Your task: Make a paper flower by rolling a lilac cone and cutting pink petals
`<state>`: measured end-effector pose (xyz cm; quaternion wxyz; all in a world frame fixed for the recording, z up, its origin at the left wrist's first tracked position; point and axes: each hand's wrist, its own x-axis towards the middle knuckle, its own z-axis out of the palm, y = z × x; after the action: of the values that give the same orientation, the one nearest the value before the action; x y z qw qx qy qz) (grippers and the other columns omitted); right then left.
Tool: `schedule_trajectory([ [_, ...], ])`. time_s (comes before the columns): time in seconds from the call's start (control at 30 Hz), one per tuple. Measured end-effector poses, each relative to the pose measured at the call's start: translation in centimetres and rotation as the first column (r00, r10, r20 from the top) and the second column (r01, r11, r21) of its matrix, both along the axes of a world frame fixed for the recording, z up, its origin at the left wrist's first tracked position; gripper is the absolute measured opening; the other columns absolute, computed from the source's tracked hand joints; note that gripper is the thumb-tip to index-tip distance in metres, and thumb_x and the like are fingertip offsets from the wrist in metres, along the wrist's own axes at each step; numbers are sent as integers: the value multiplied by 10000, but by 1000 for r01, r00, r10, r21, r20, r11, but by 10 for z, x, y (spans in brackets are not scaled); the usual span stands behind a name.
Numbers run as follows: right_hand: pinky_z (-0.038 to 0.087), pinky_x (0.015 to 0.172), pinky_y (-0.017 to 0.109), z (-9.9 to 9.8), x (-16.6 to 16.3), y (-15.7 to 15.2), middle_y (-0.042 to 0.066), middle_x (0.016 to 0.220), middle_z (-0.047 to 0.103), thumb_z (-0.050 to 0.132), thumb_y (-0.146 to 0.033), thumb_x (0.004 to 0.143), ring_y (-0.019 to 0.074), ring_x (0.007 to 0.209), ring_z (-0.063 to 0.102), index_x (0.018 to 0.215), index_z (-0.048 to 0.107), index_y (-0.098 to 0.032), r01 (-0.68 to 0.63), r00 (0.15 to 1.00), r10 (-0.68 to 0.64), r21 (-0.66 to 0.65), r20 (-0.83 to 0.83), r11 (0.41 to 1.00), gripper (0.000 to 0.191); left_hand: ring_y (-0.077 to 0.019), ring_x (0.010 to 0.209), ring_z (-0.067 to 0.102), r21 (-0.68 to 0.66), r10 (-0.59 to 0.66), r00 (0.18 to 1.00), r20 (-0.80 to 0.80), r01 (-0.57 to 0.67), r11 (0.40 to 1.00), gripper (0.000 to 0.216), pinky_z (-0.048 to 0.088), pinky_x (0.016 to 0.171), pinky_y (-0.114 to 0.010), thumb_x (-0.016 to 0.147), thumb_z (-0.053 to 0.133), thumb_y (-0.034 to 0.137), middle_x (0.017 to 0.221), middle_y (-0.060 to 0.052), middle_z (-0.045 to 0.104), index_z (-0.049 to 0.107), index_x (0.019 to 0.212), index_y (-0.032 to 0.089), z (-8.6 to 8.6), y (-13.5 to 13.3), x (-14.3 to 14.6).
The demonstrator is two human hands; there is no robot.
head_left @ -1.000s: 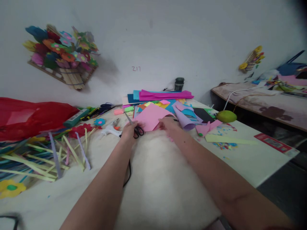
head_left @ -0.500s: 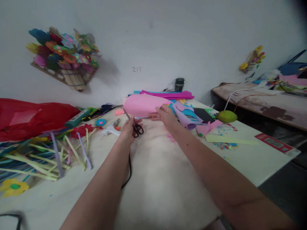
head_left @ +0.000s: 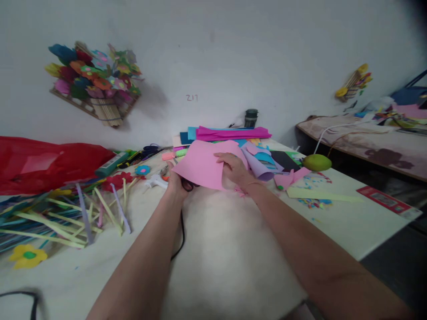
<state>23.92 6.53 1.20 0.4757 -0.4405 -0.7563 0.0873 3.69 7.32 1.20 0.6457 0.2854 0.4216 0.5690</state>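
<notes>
A pink sheet (head_left: 203,164), paper or thin foam, is held up over the middle of the table. My right hand (head_left: 235,169) is closed on its right part, fingers lying over the near face. At the sheet's lower left corner, my left hand (head_left: 176,183) is closed on scissors (head_left: 188,185). Only the dark handle loops show clearly below the sheet's edge; the rest is mostly hidden. Whether the left fingers also pinch the sheet, I cannot tell. Just left of that hand lies a white glue gun (head_left: 156,181), with a black cord (head_left: 182,235) running nearby.
Left are paper strips (head_left: 106,209), a yellow flower (head_left: 28,255) and a red bag (head_left: 50,166). Coloured sheets (head_left: 233,133) lie at the back. Right are purple sheet scraps (head_left: 258,166), a green-yellow fruit-like object (head_left: 316,162) and a pale strip (head_left: 323,194). A flower bouquet (head_left: 100,84) hangs on the wall.
The pink sheet has come nearer and tilted, its lower edge now covering much of the scissors. My right hand has shifted slightly, its fingers now over the sheet's face.
</notes>
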Motion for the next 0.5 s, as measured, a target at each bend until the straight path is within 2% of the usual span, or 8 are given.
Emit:
schedule_trajectory([
  [0.13,413,1050,386,-2,5,3,45,1175,698,405,-30,672,190,1142,606,824,677,-219,27,998,-31,-72,-63,997,365,-160,362,511,-20,-89,996,-4,89,996,714,341,329,-254,772,312,830,459,-35,527,605,799,180,0,-6,-6],
  [0.3,438,1011,371,-5,8,4,55,1082,731,432,-63,716,195,1064,639,772,681,-211,44,990,-64,-151,-129,988,295,-166,346,519,-82,-165,986,-26,162,983,475,283,288,-235,831,464,615,455,-39,536,602,793,161,4,-12,-11],
  [0.43,449,995,348,-9,12,7,60,1044,737,426,-90,761,196,1058,644,771,694,-204,-13,986,-21,-204,-166,979,291,-168,346,522,-78,-224,975,-8,223,972,335,369,318,-252,824,525,476,486,-48,573,602,825,150,4,-13,-12],
  [0.5,454,992,348,-13,14,9,68,1041,736,406,-106,794,199,1060,646,814,712,-192,-72,982,27,-240,-184,968,319,-181,358,534,-76,-244,968,-56,240,968,265,392,333,-265,811,560,400,487,-61,583,603,821,139,0,-10,-11],
])
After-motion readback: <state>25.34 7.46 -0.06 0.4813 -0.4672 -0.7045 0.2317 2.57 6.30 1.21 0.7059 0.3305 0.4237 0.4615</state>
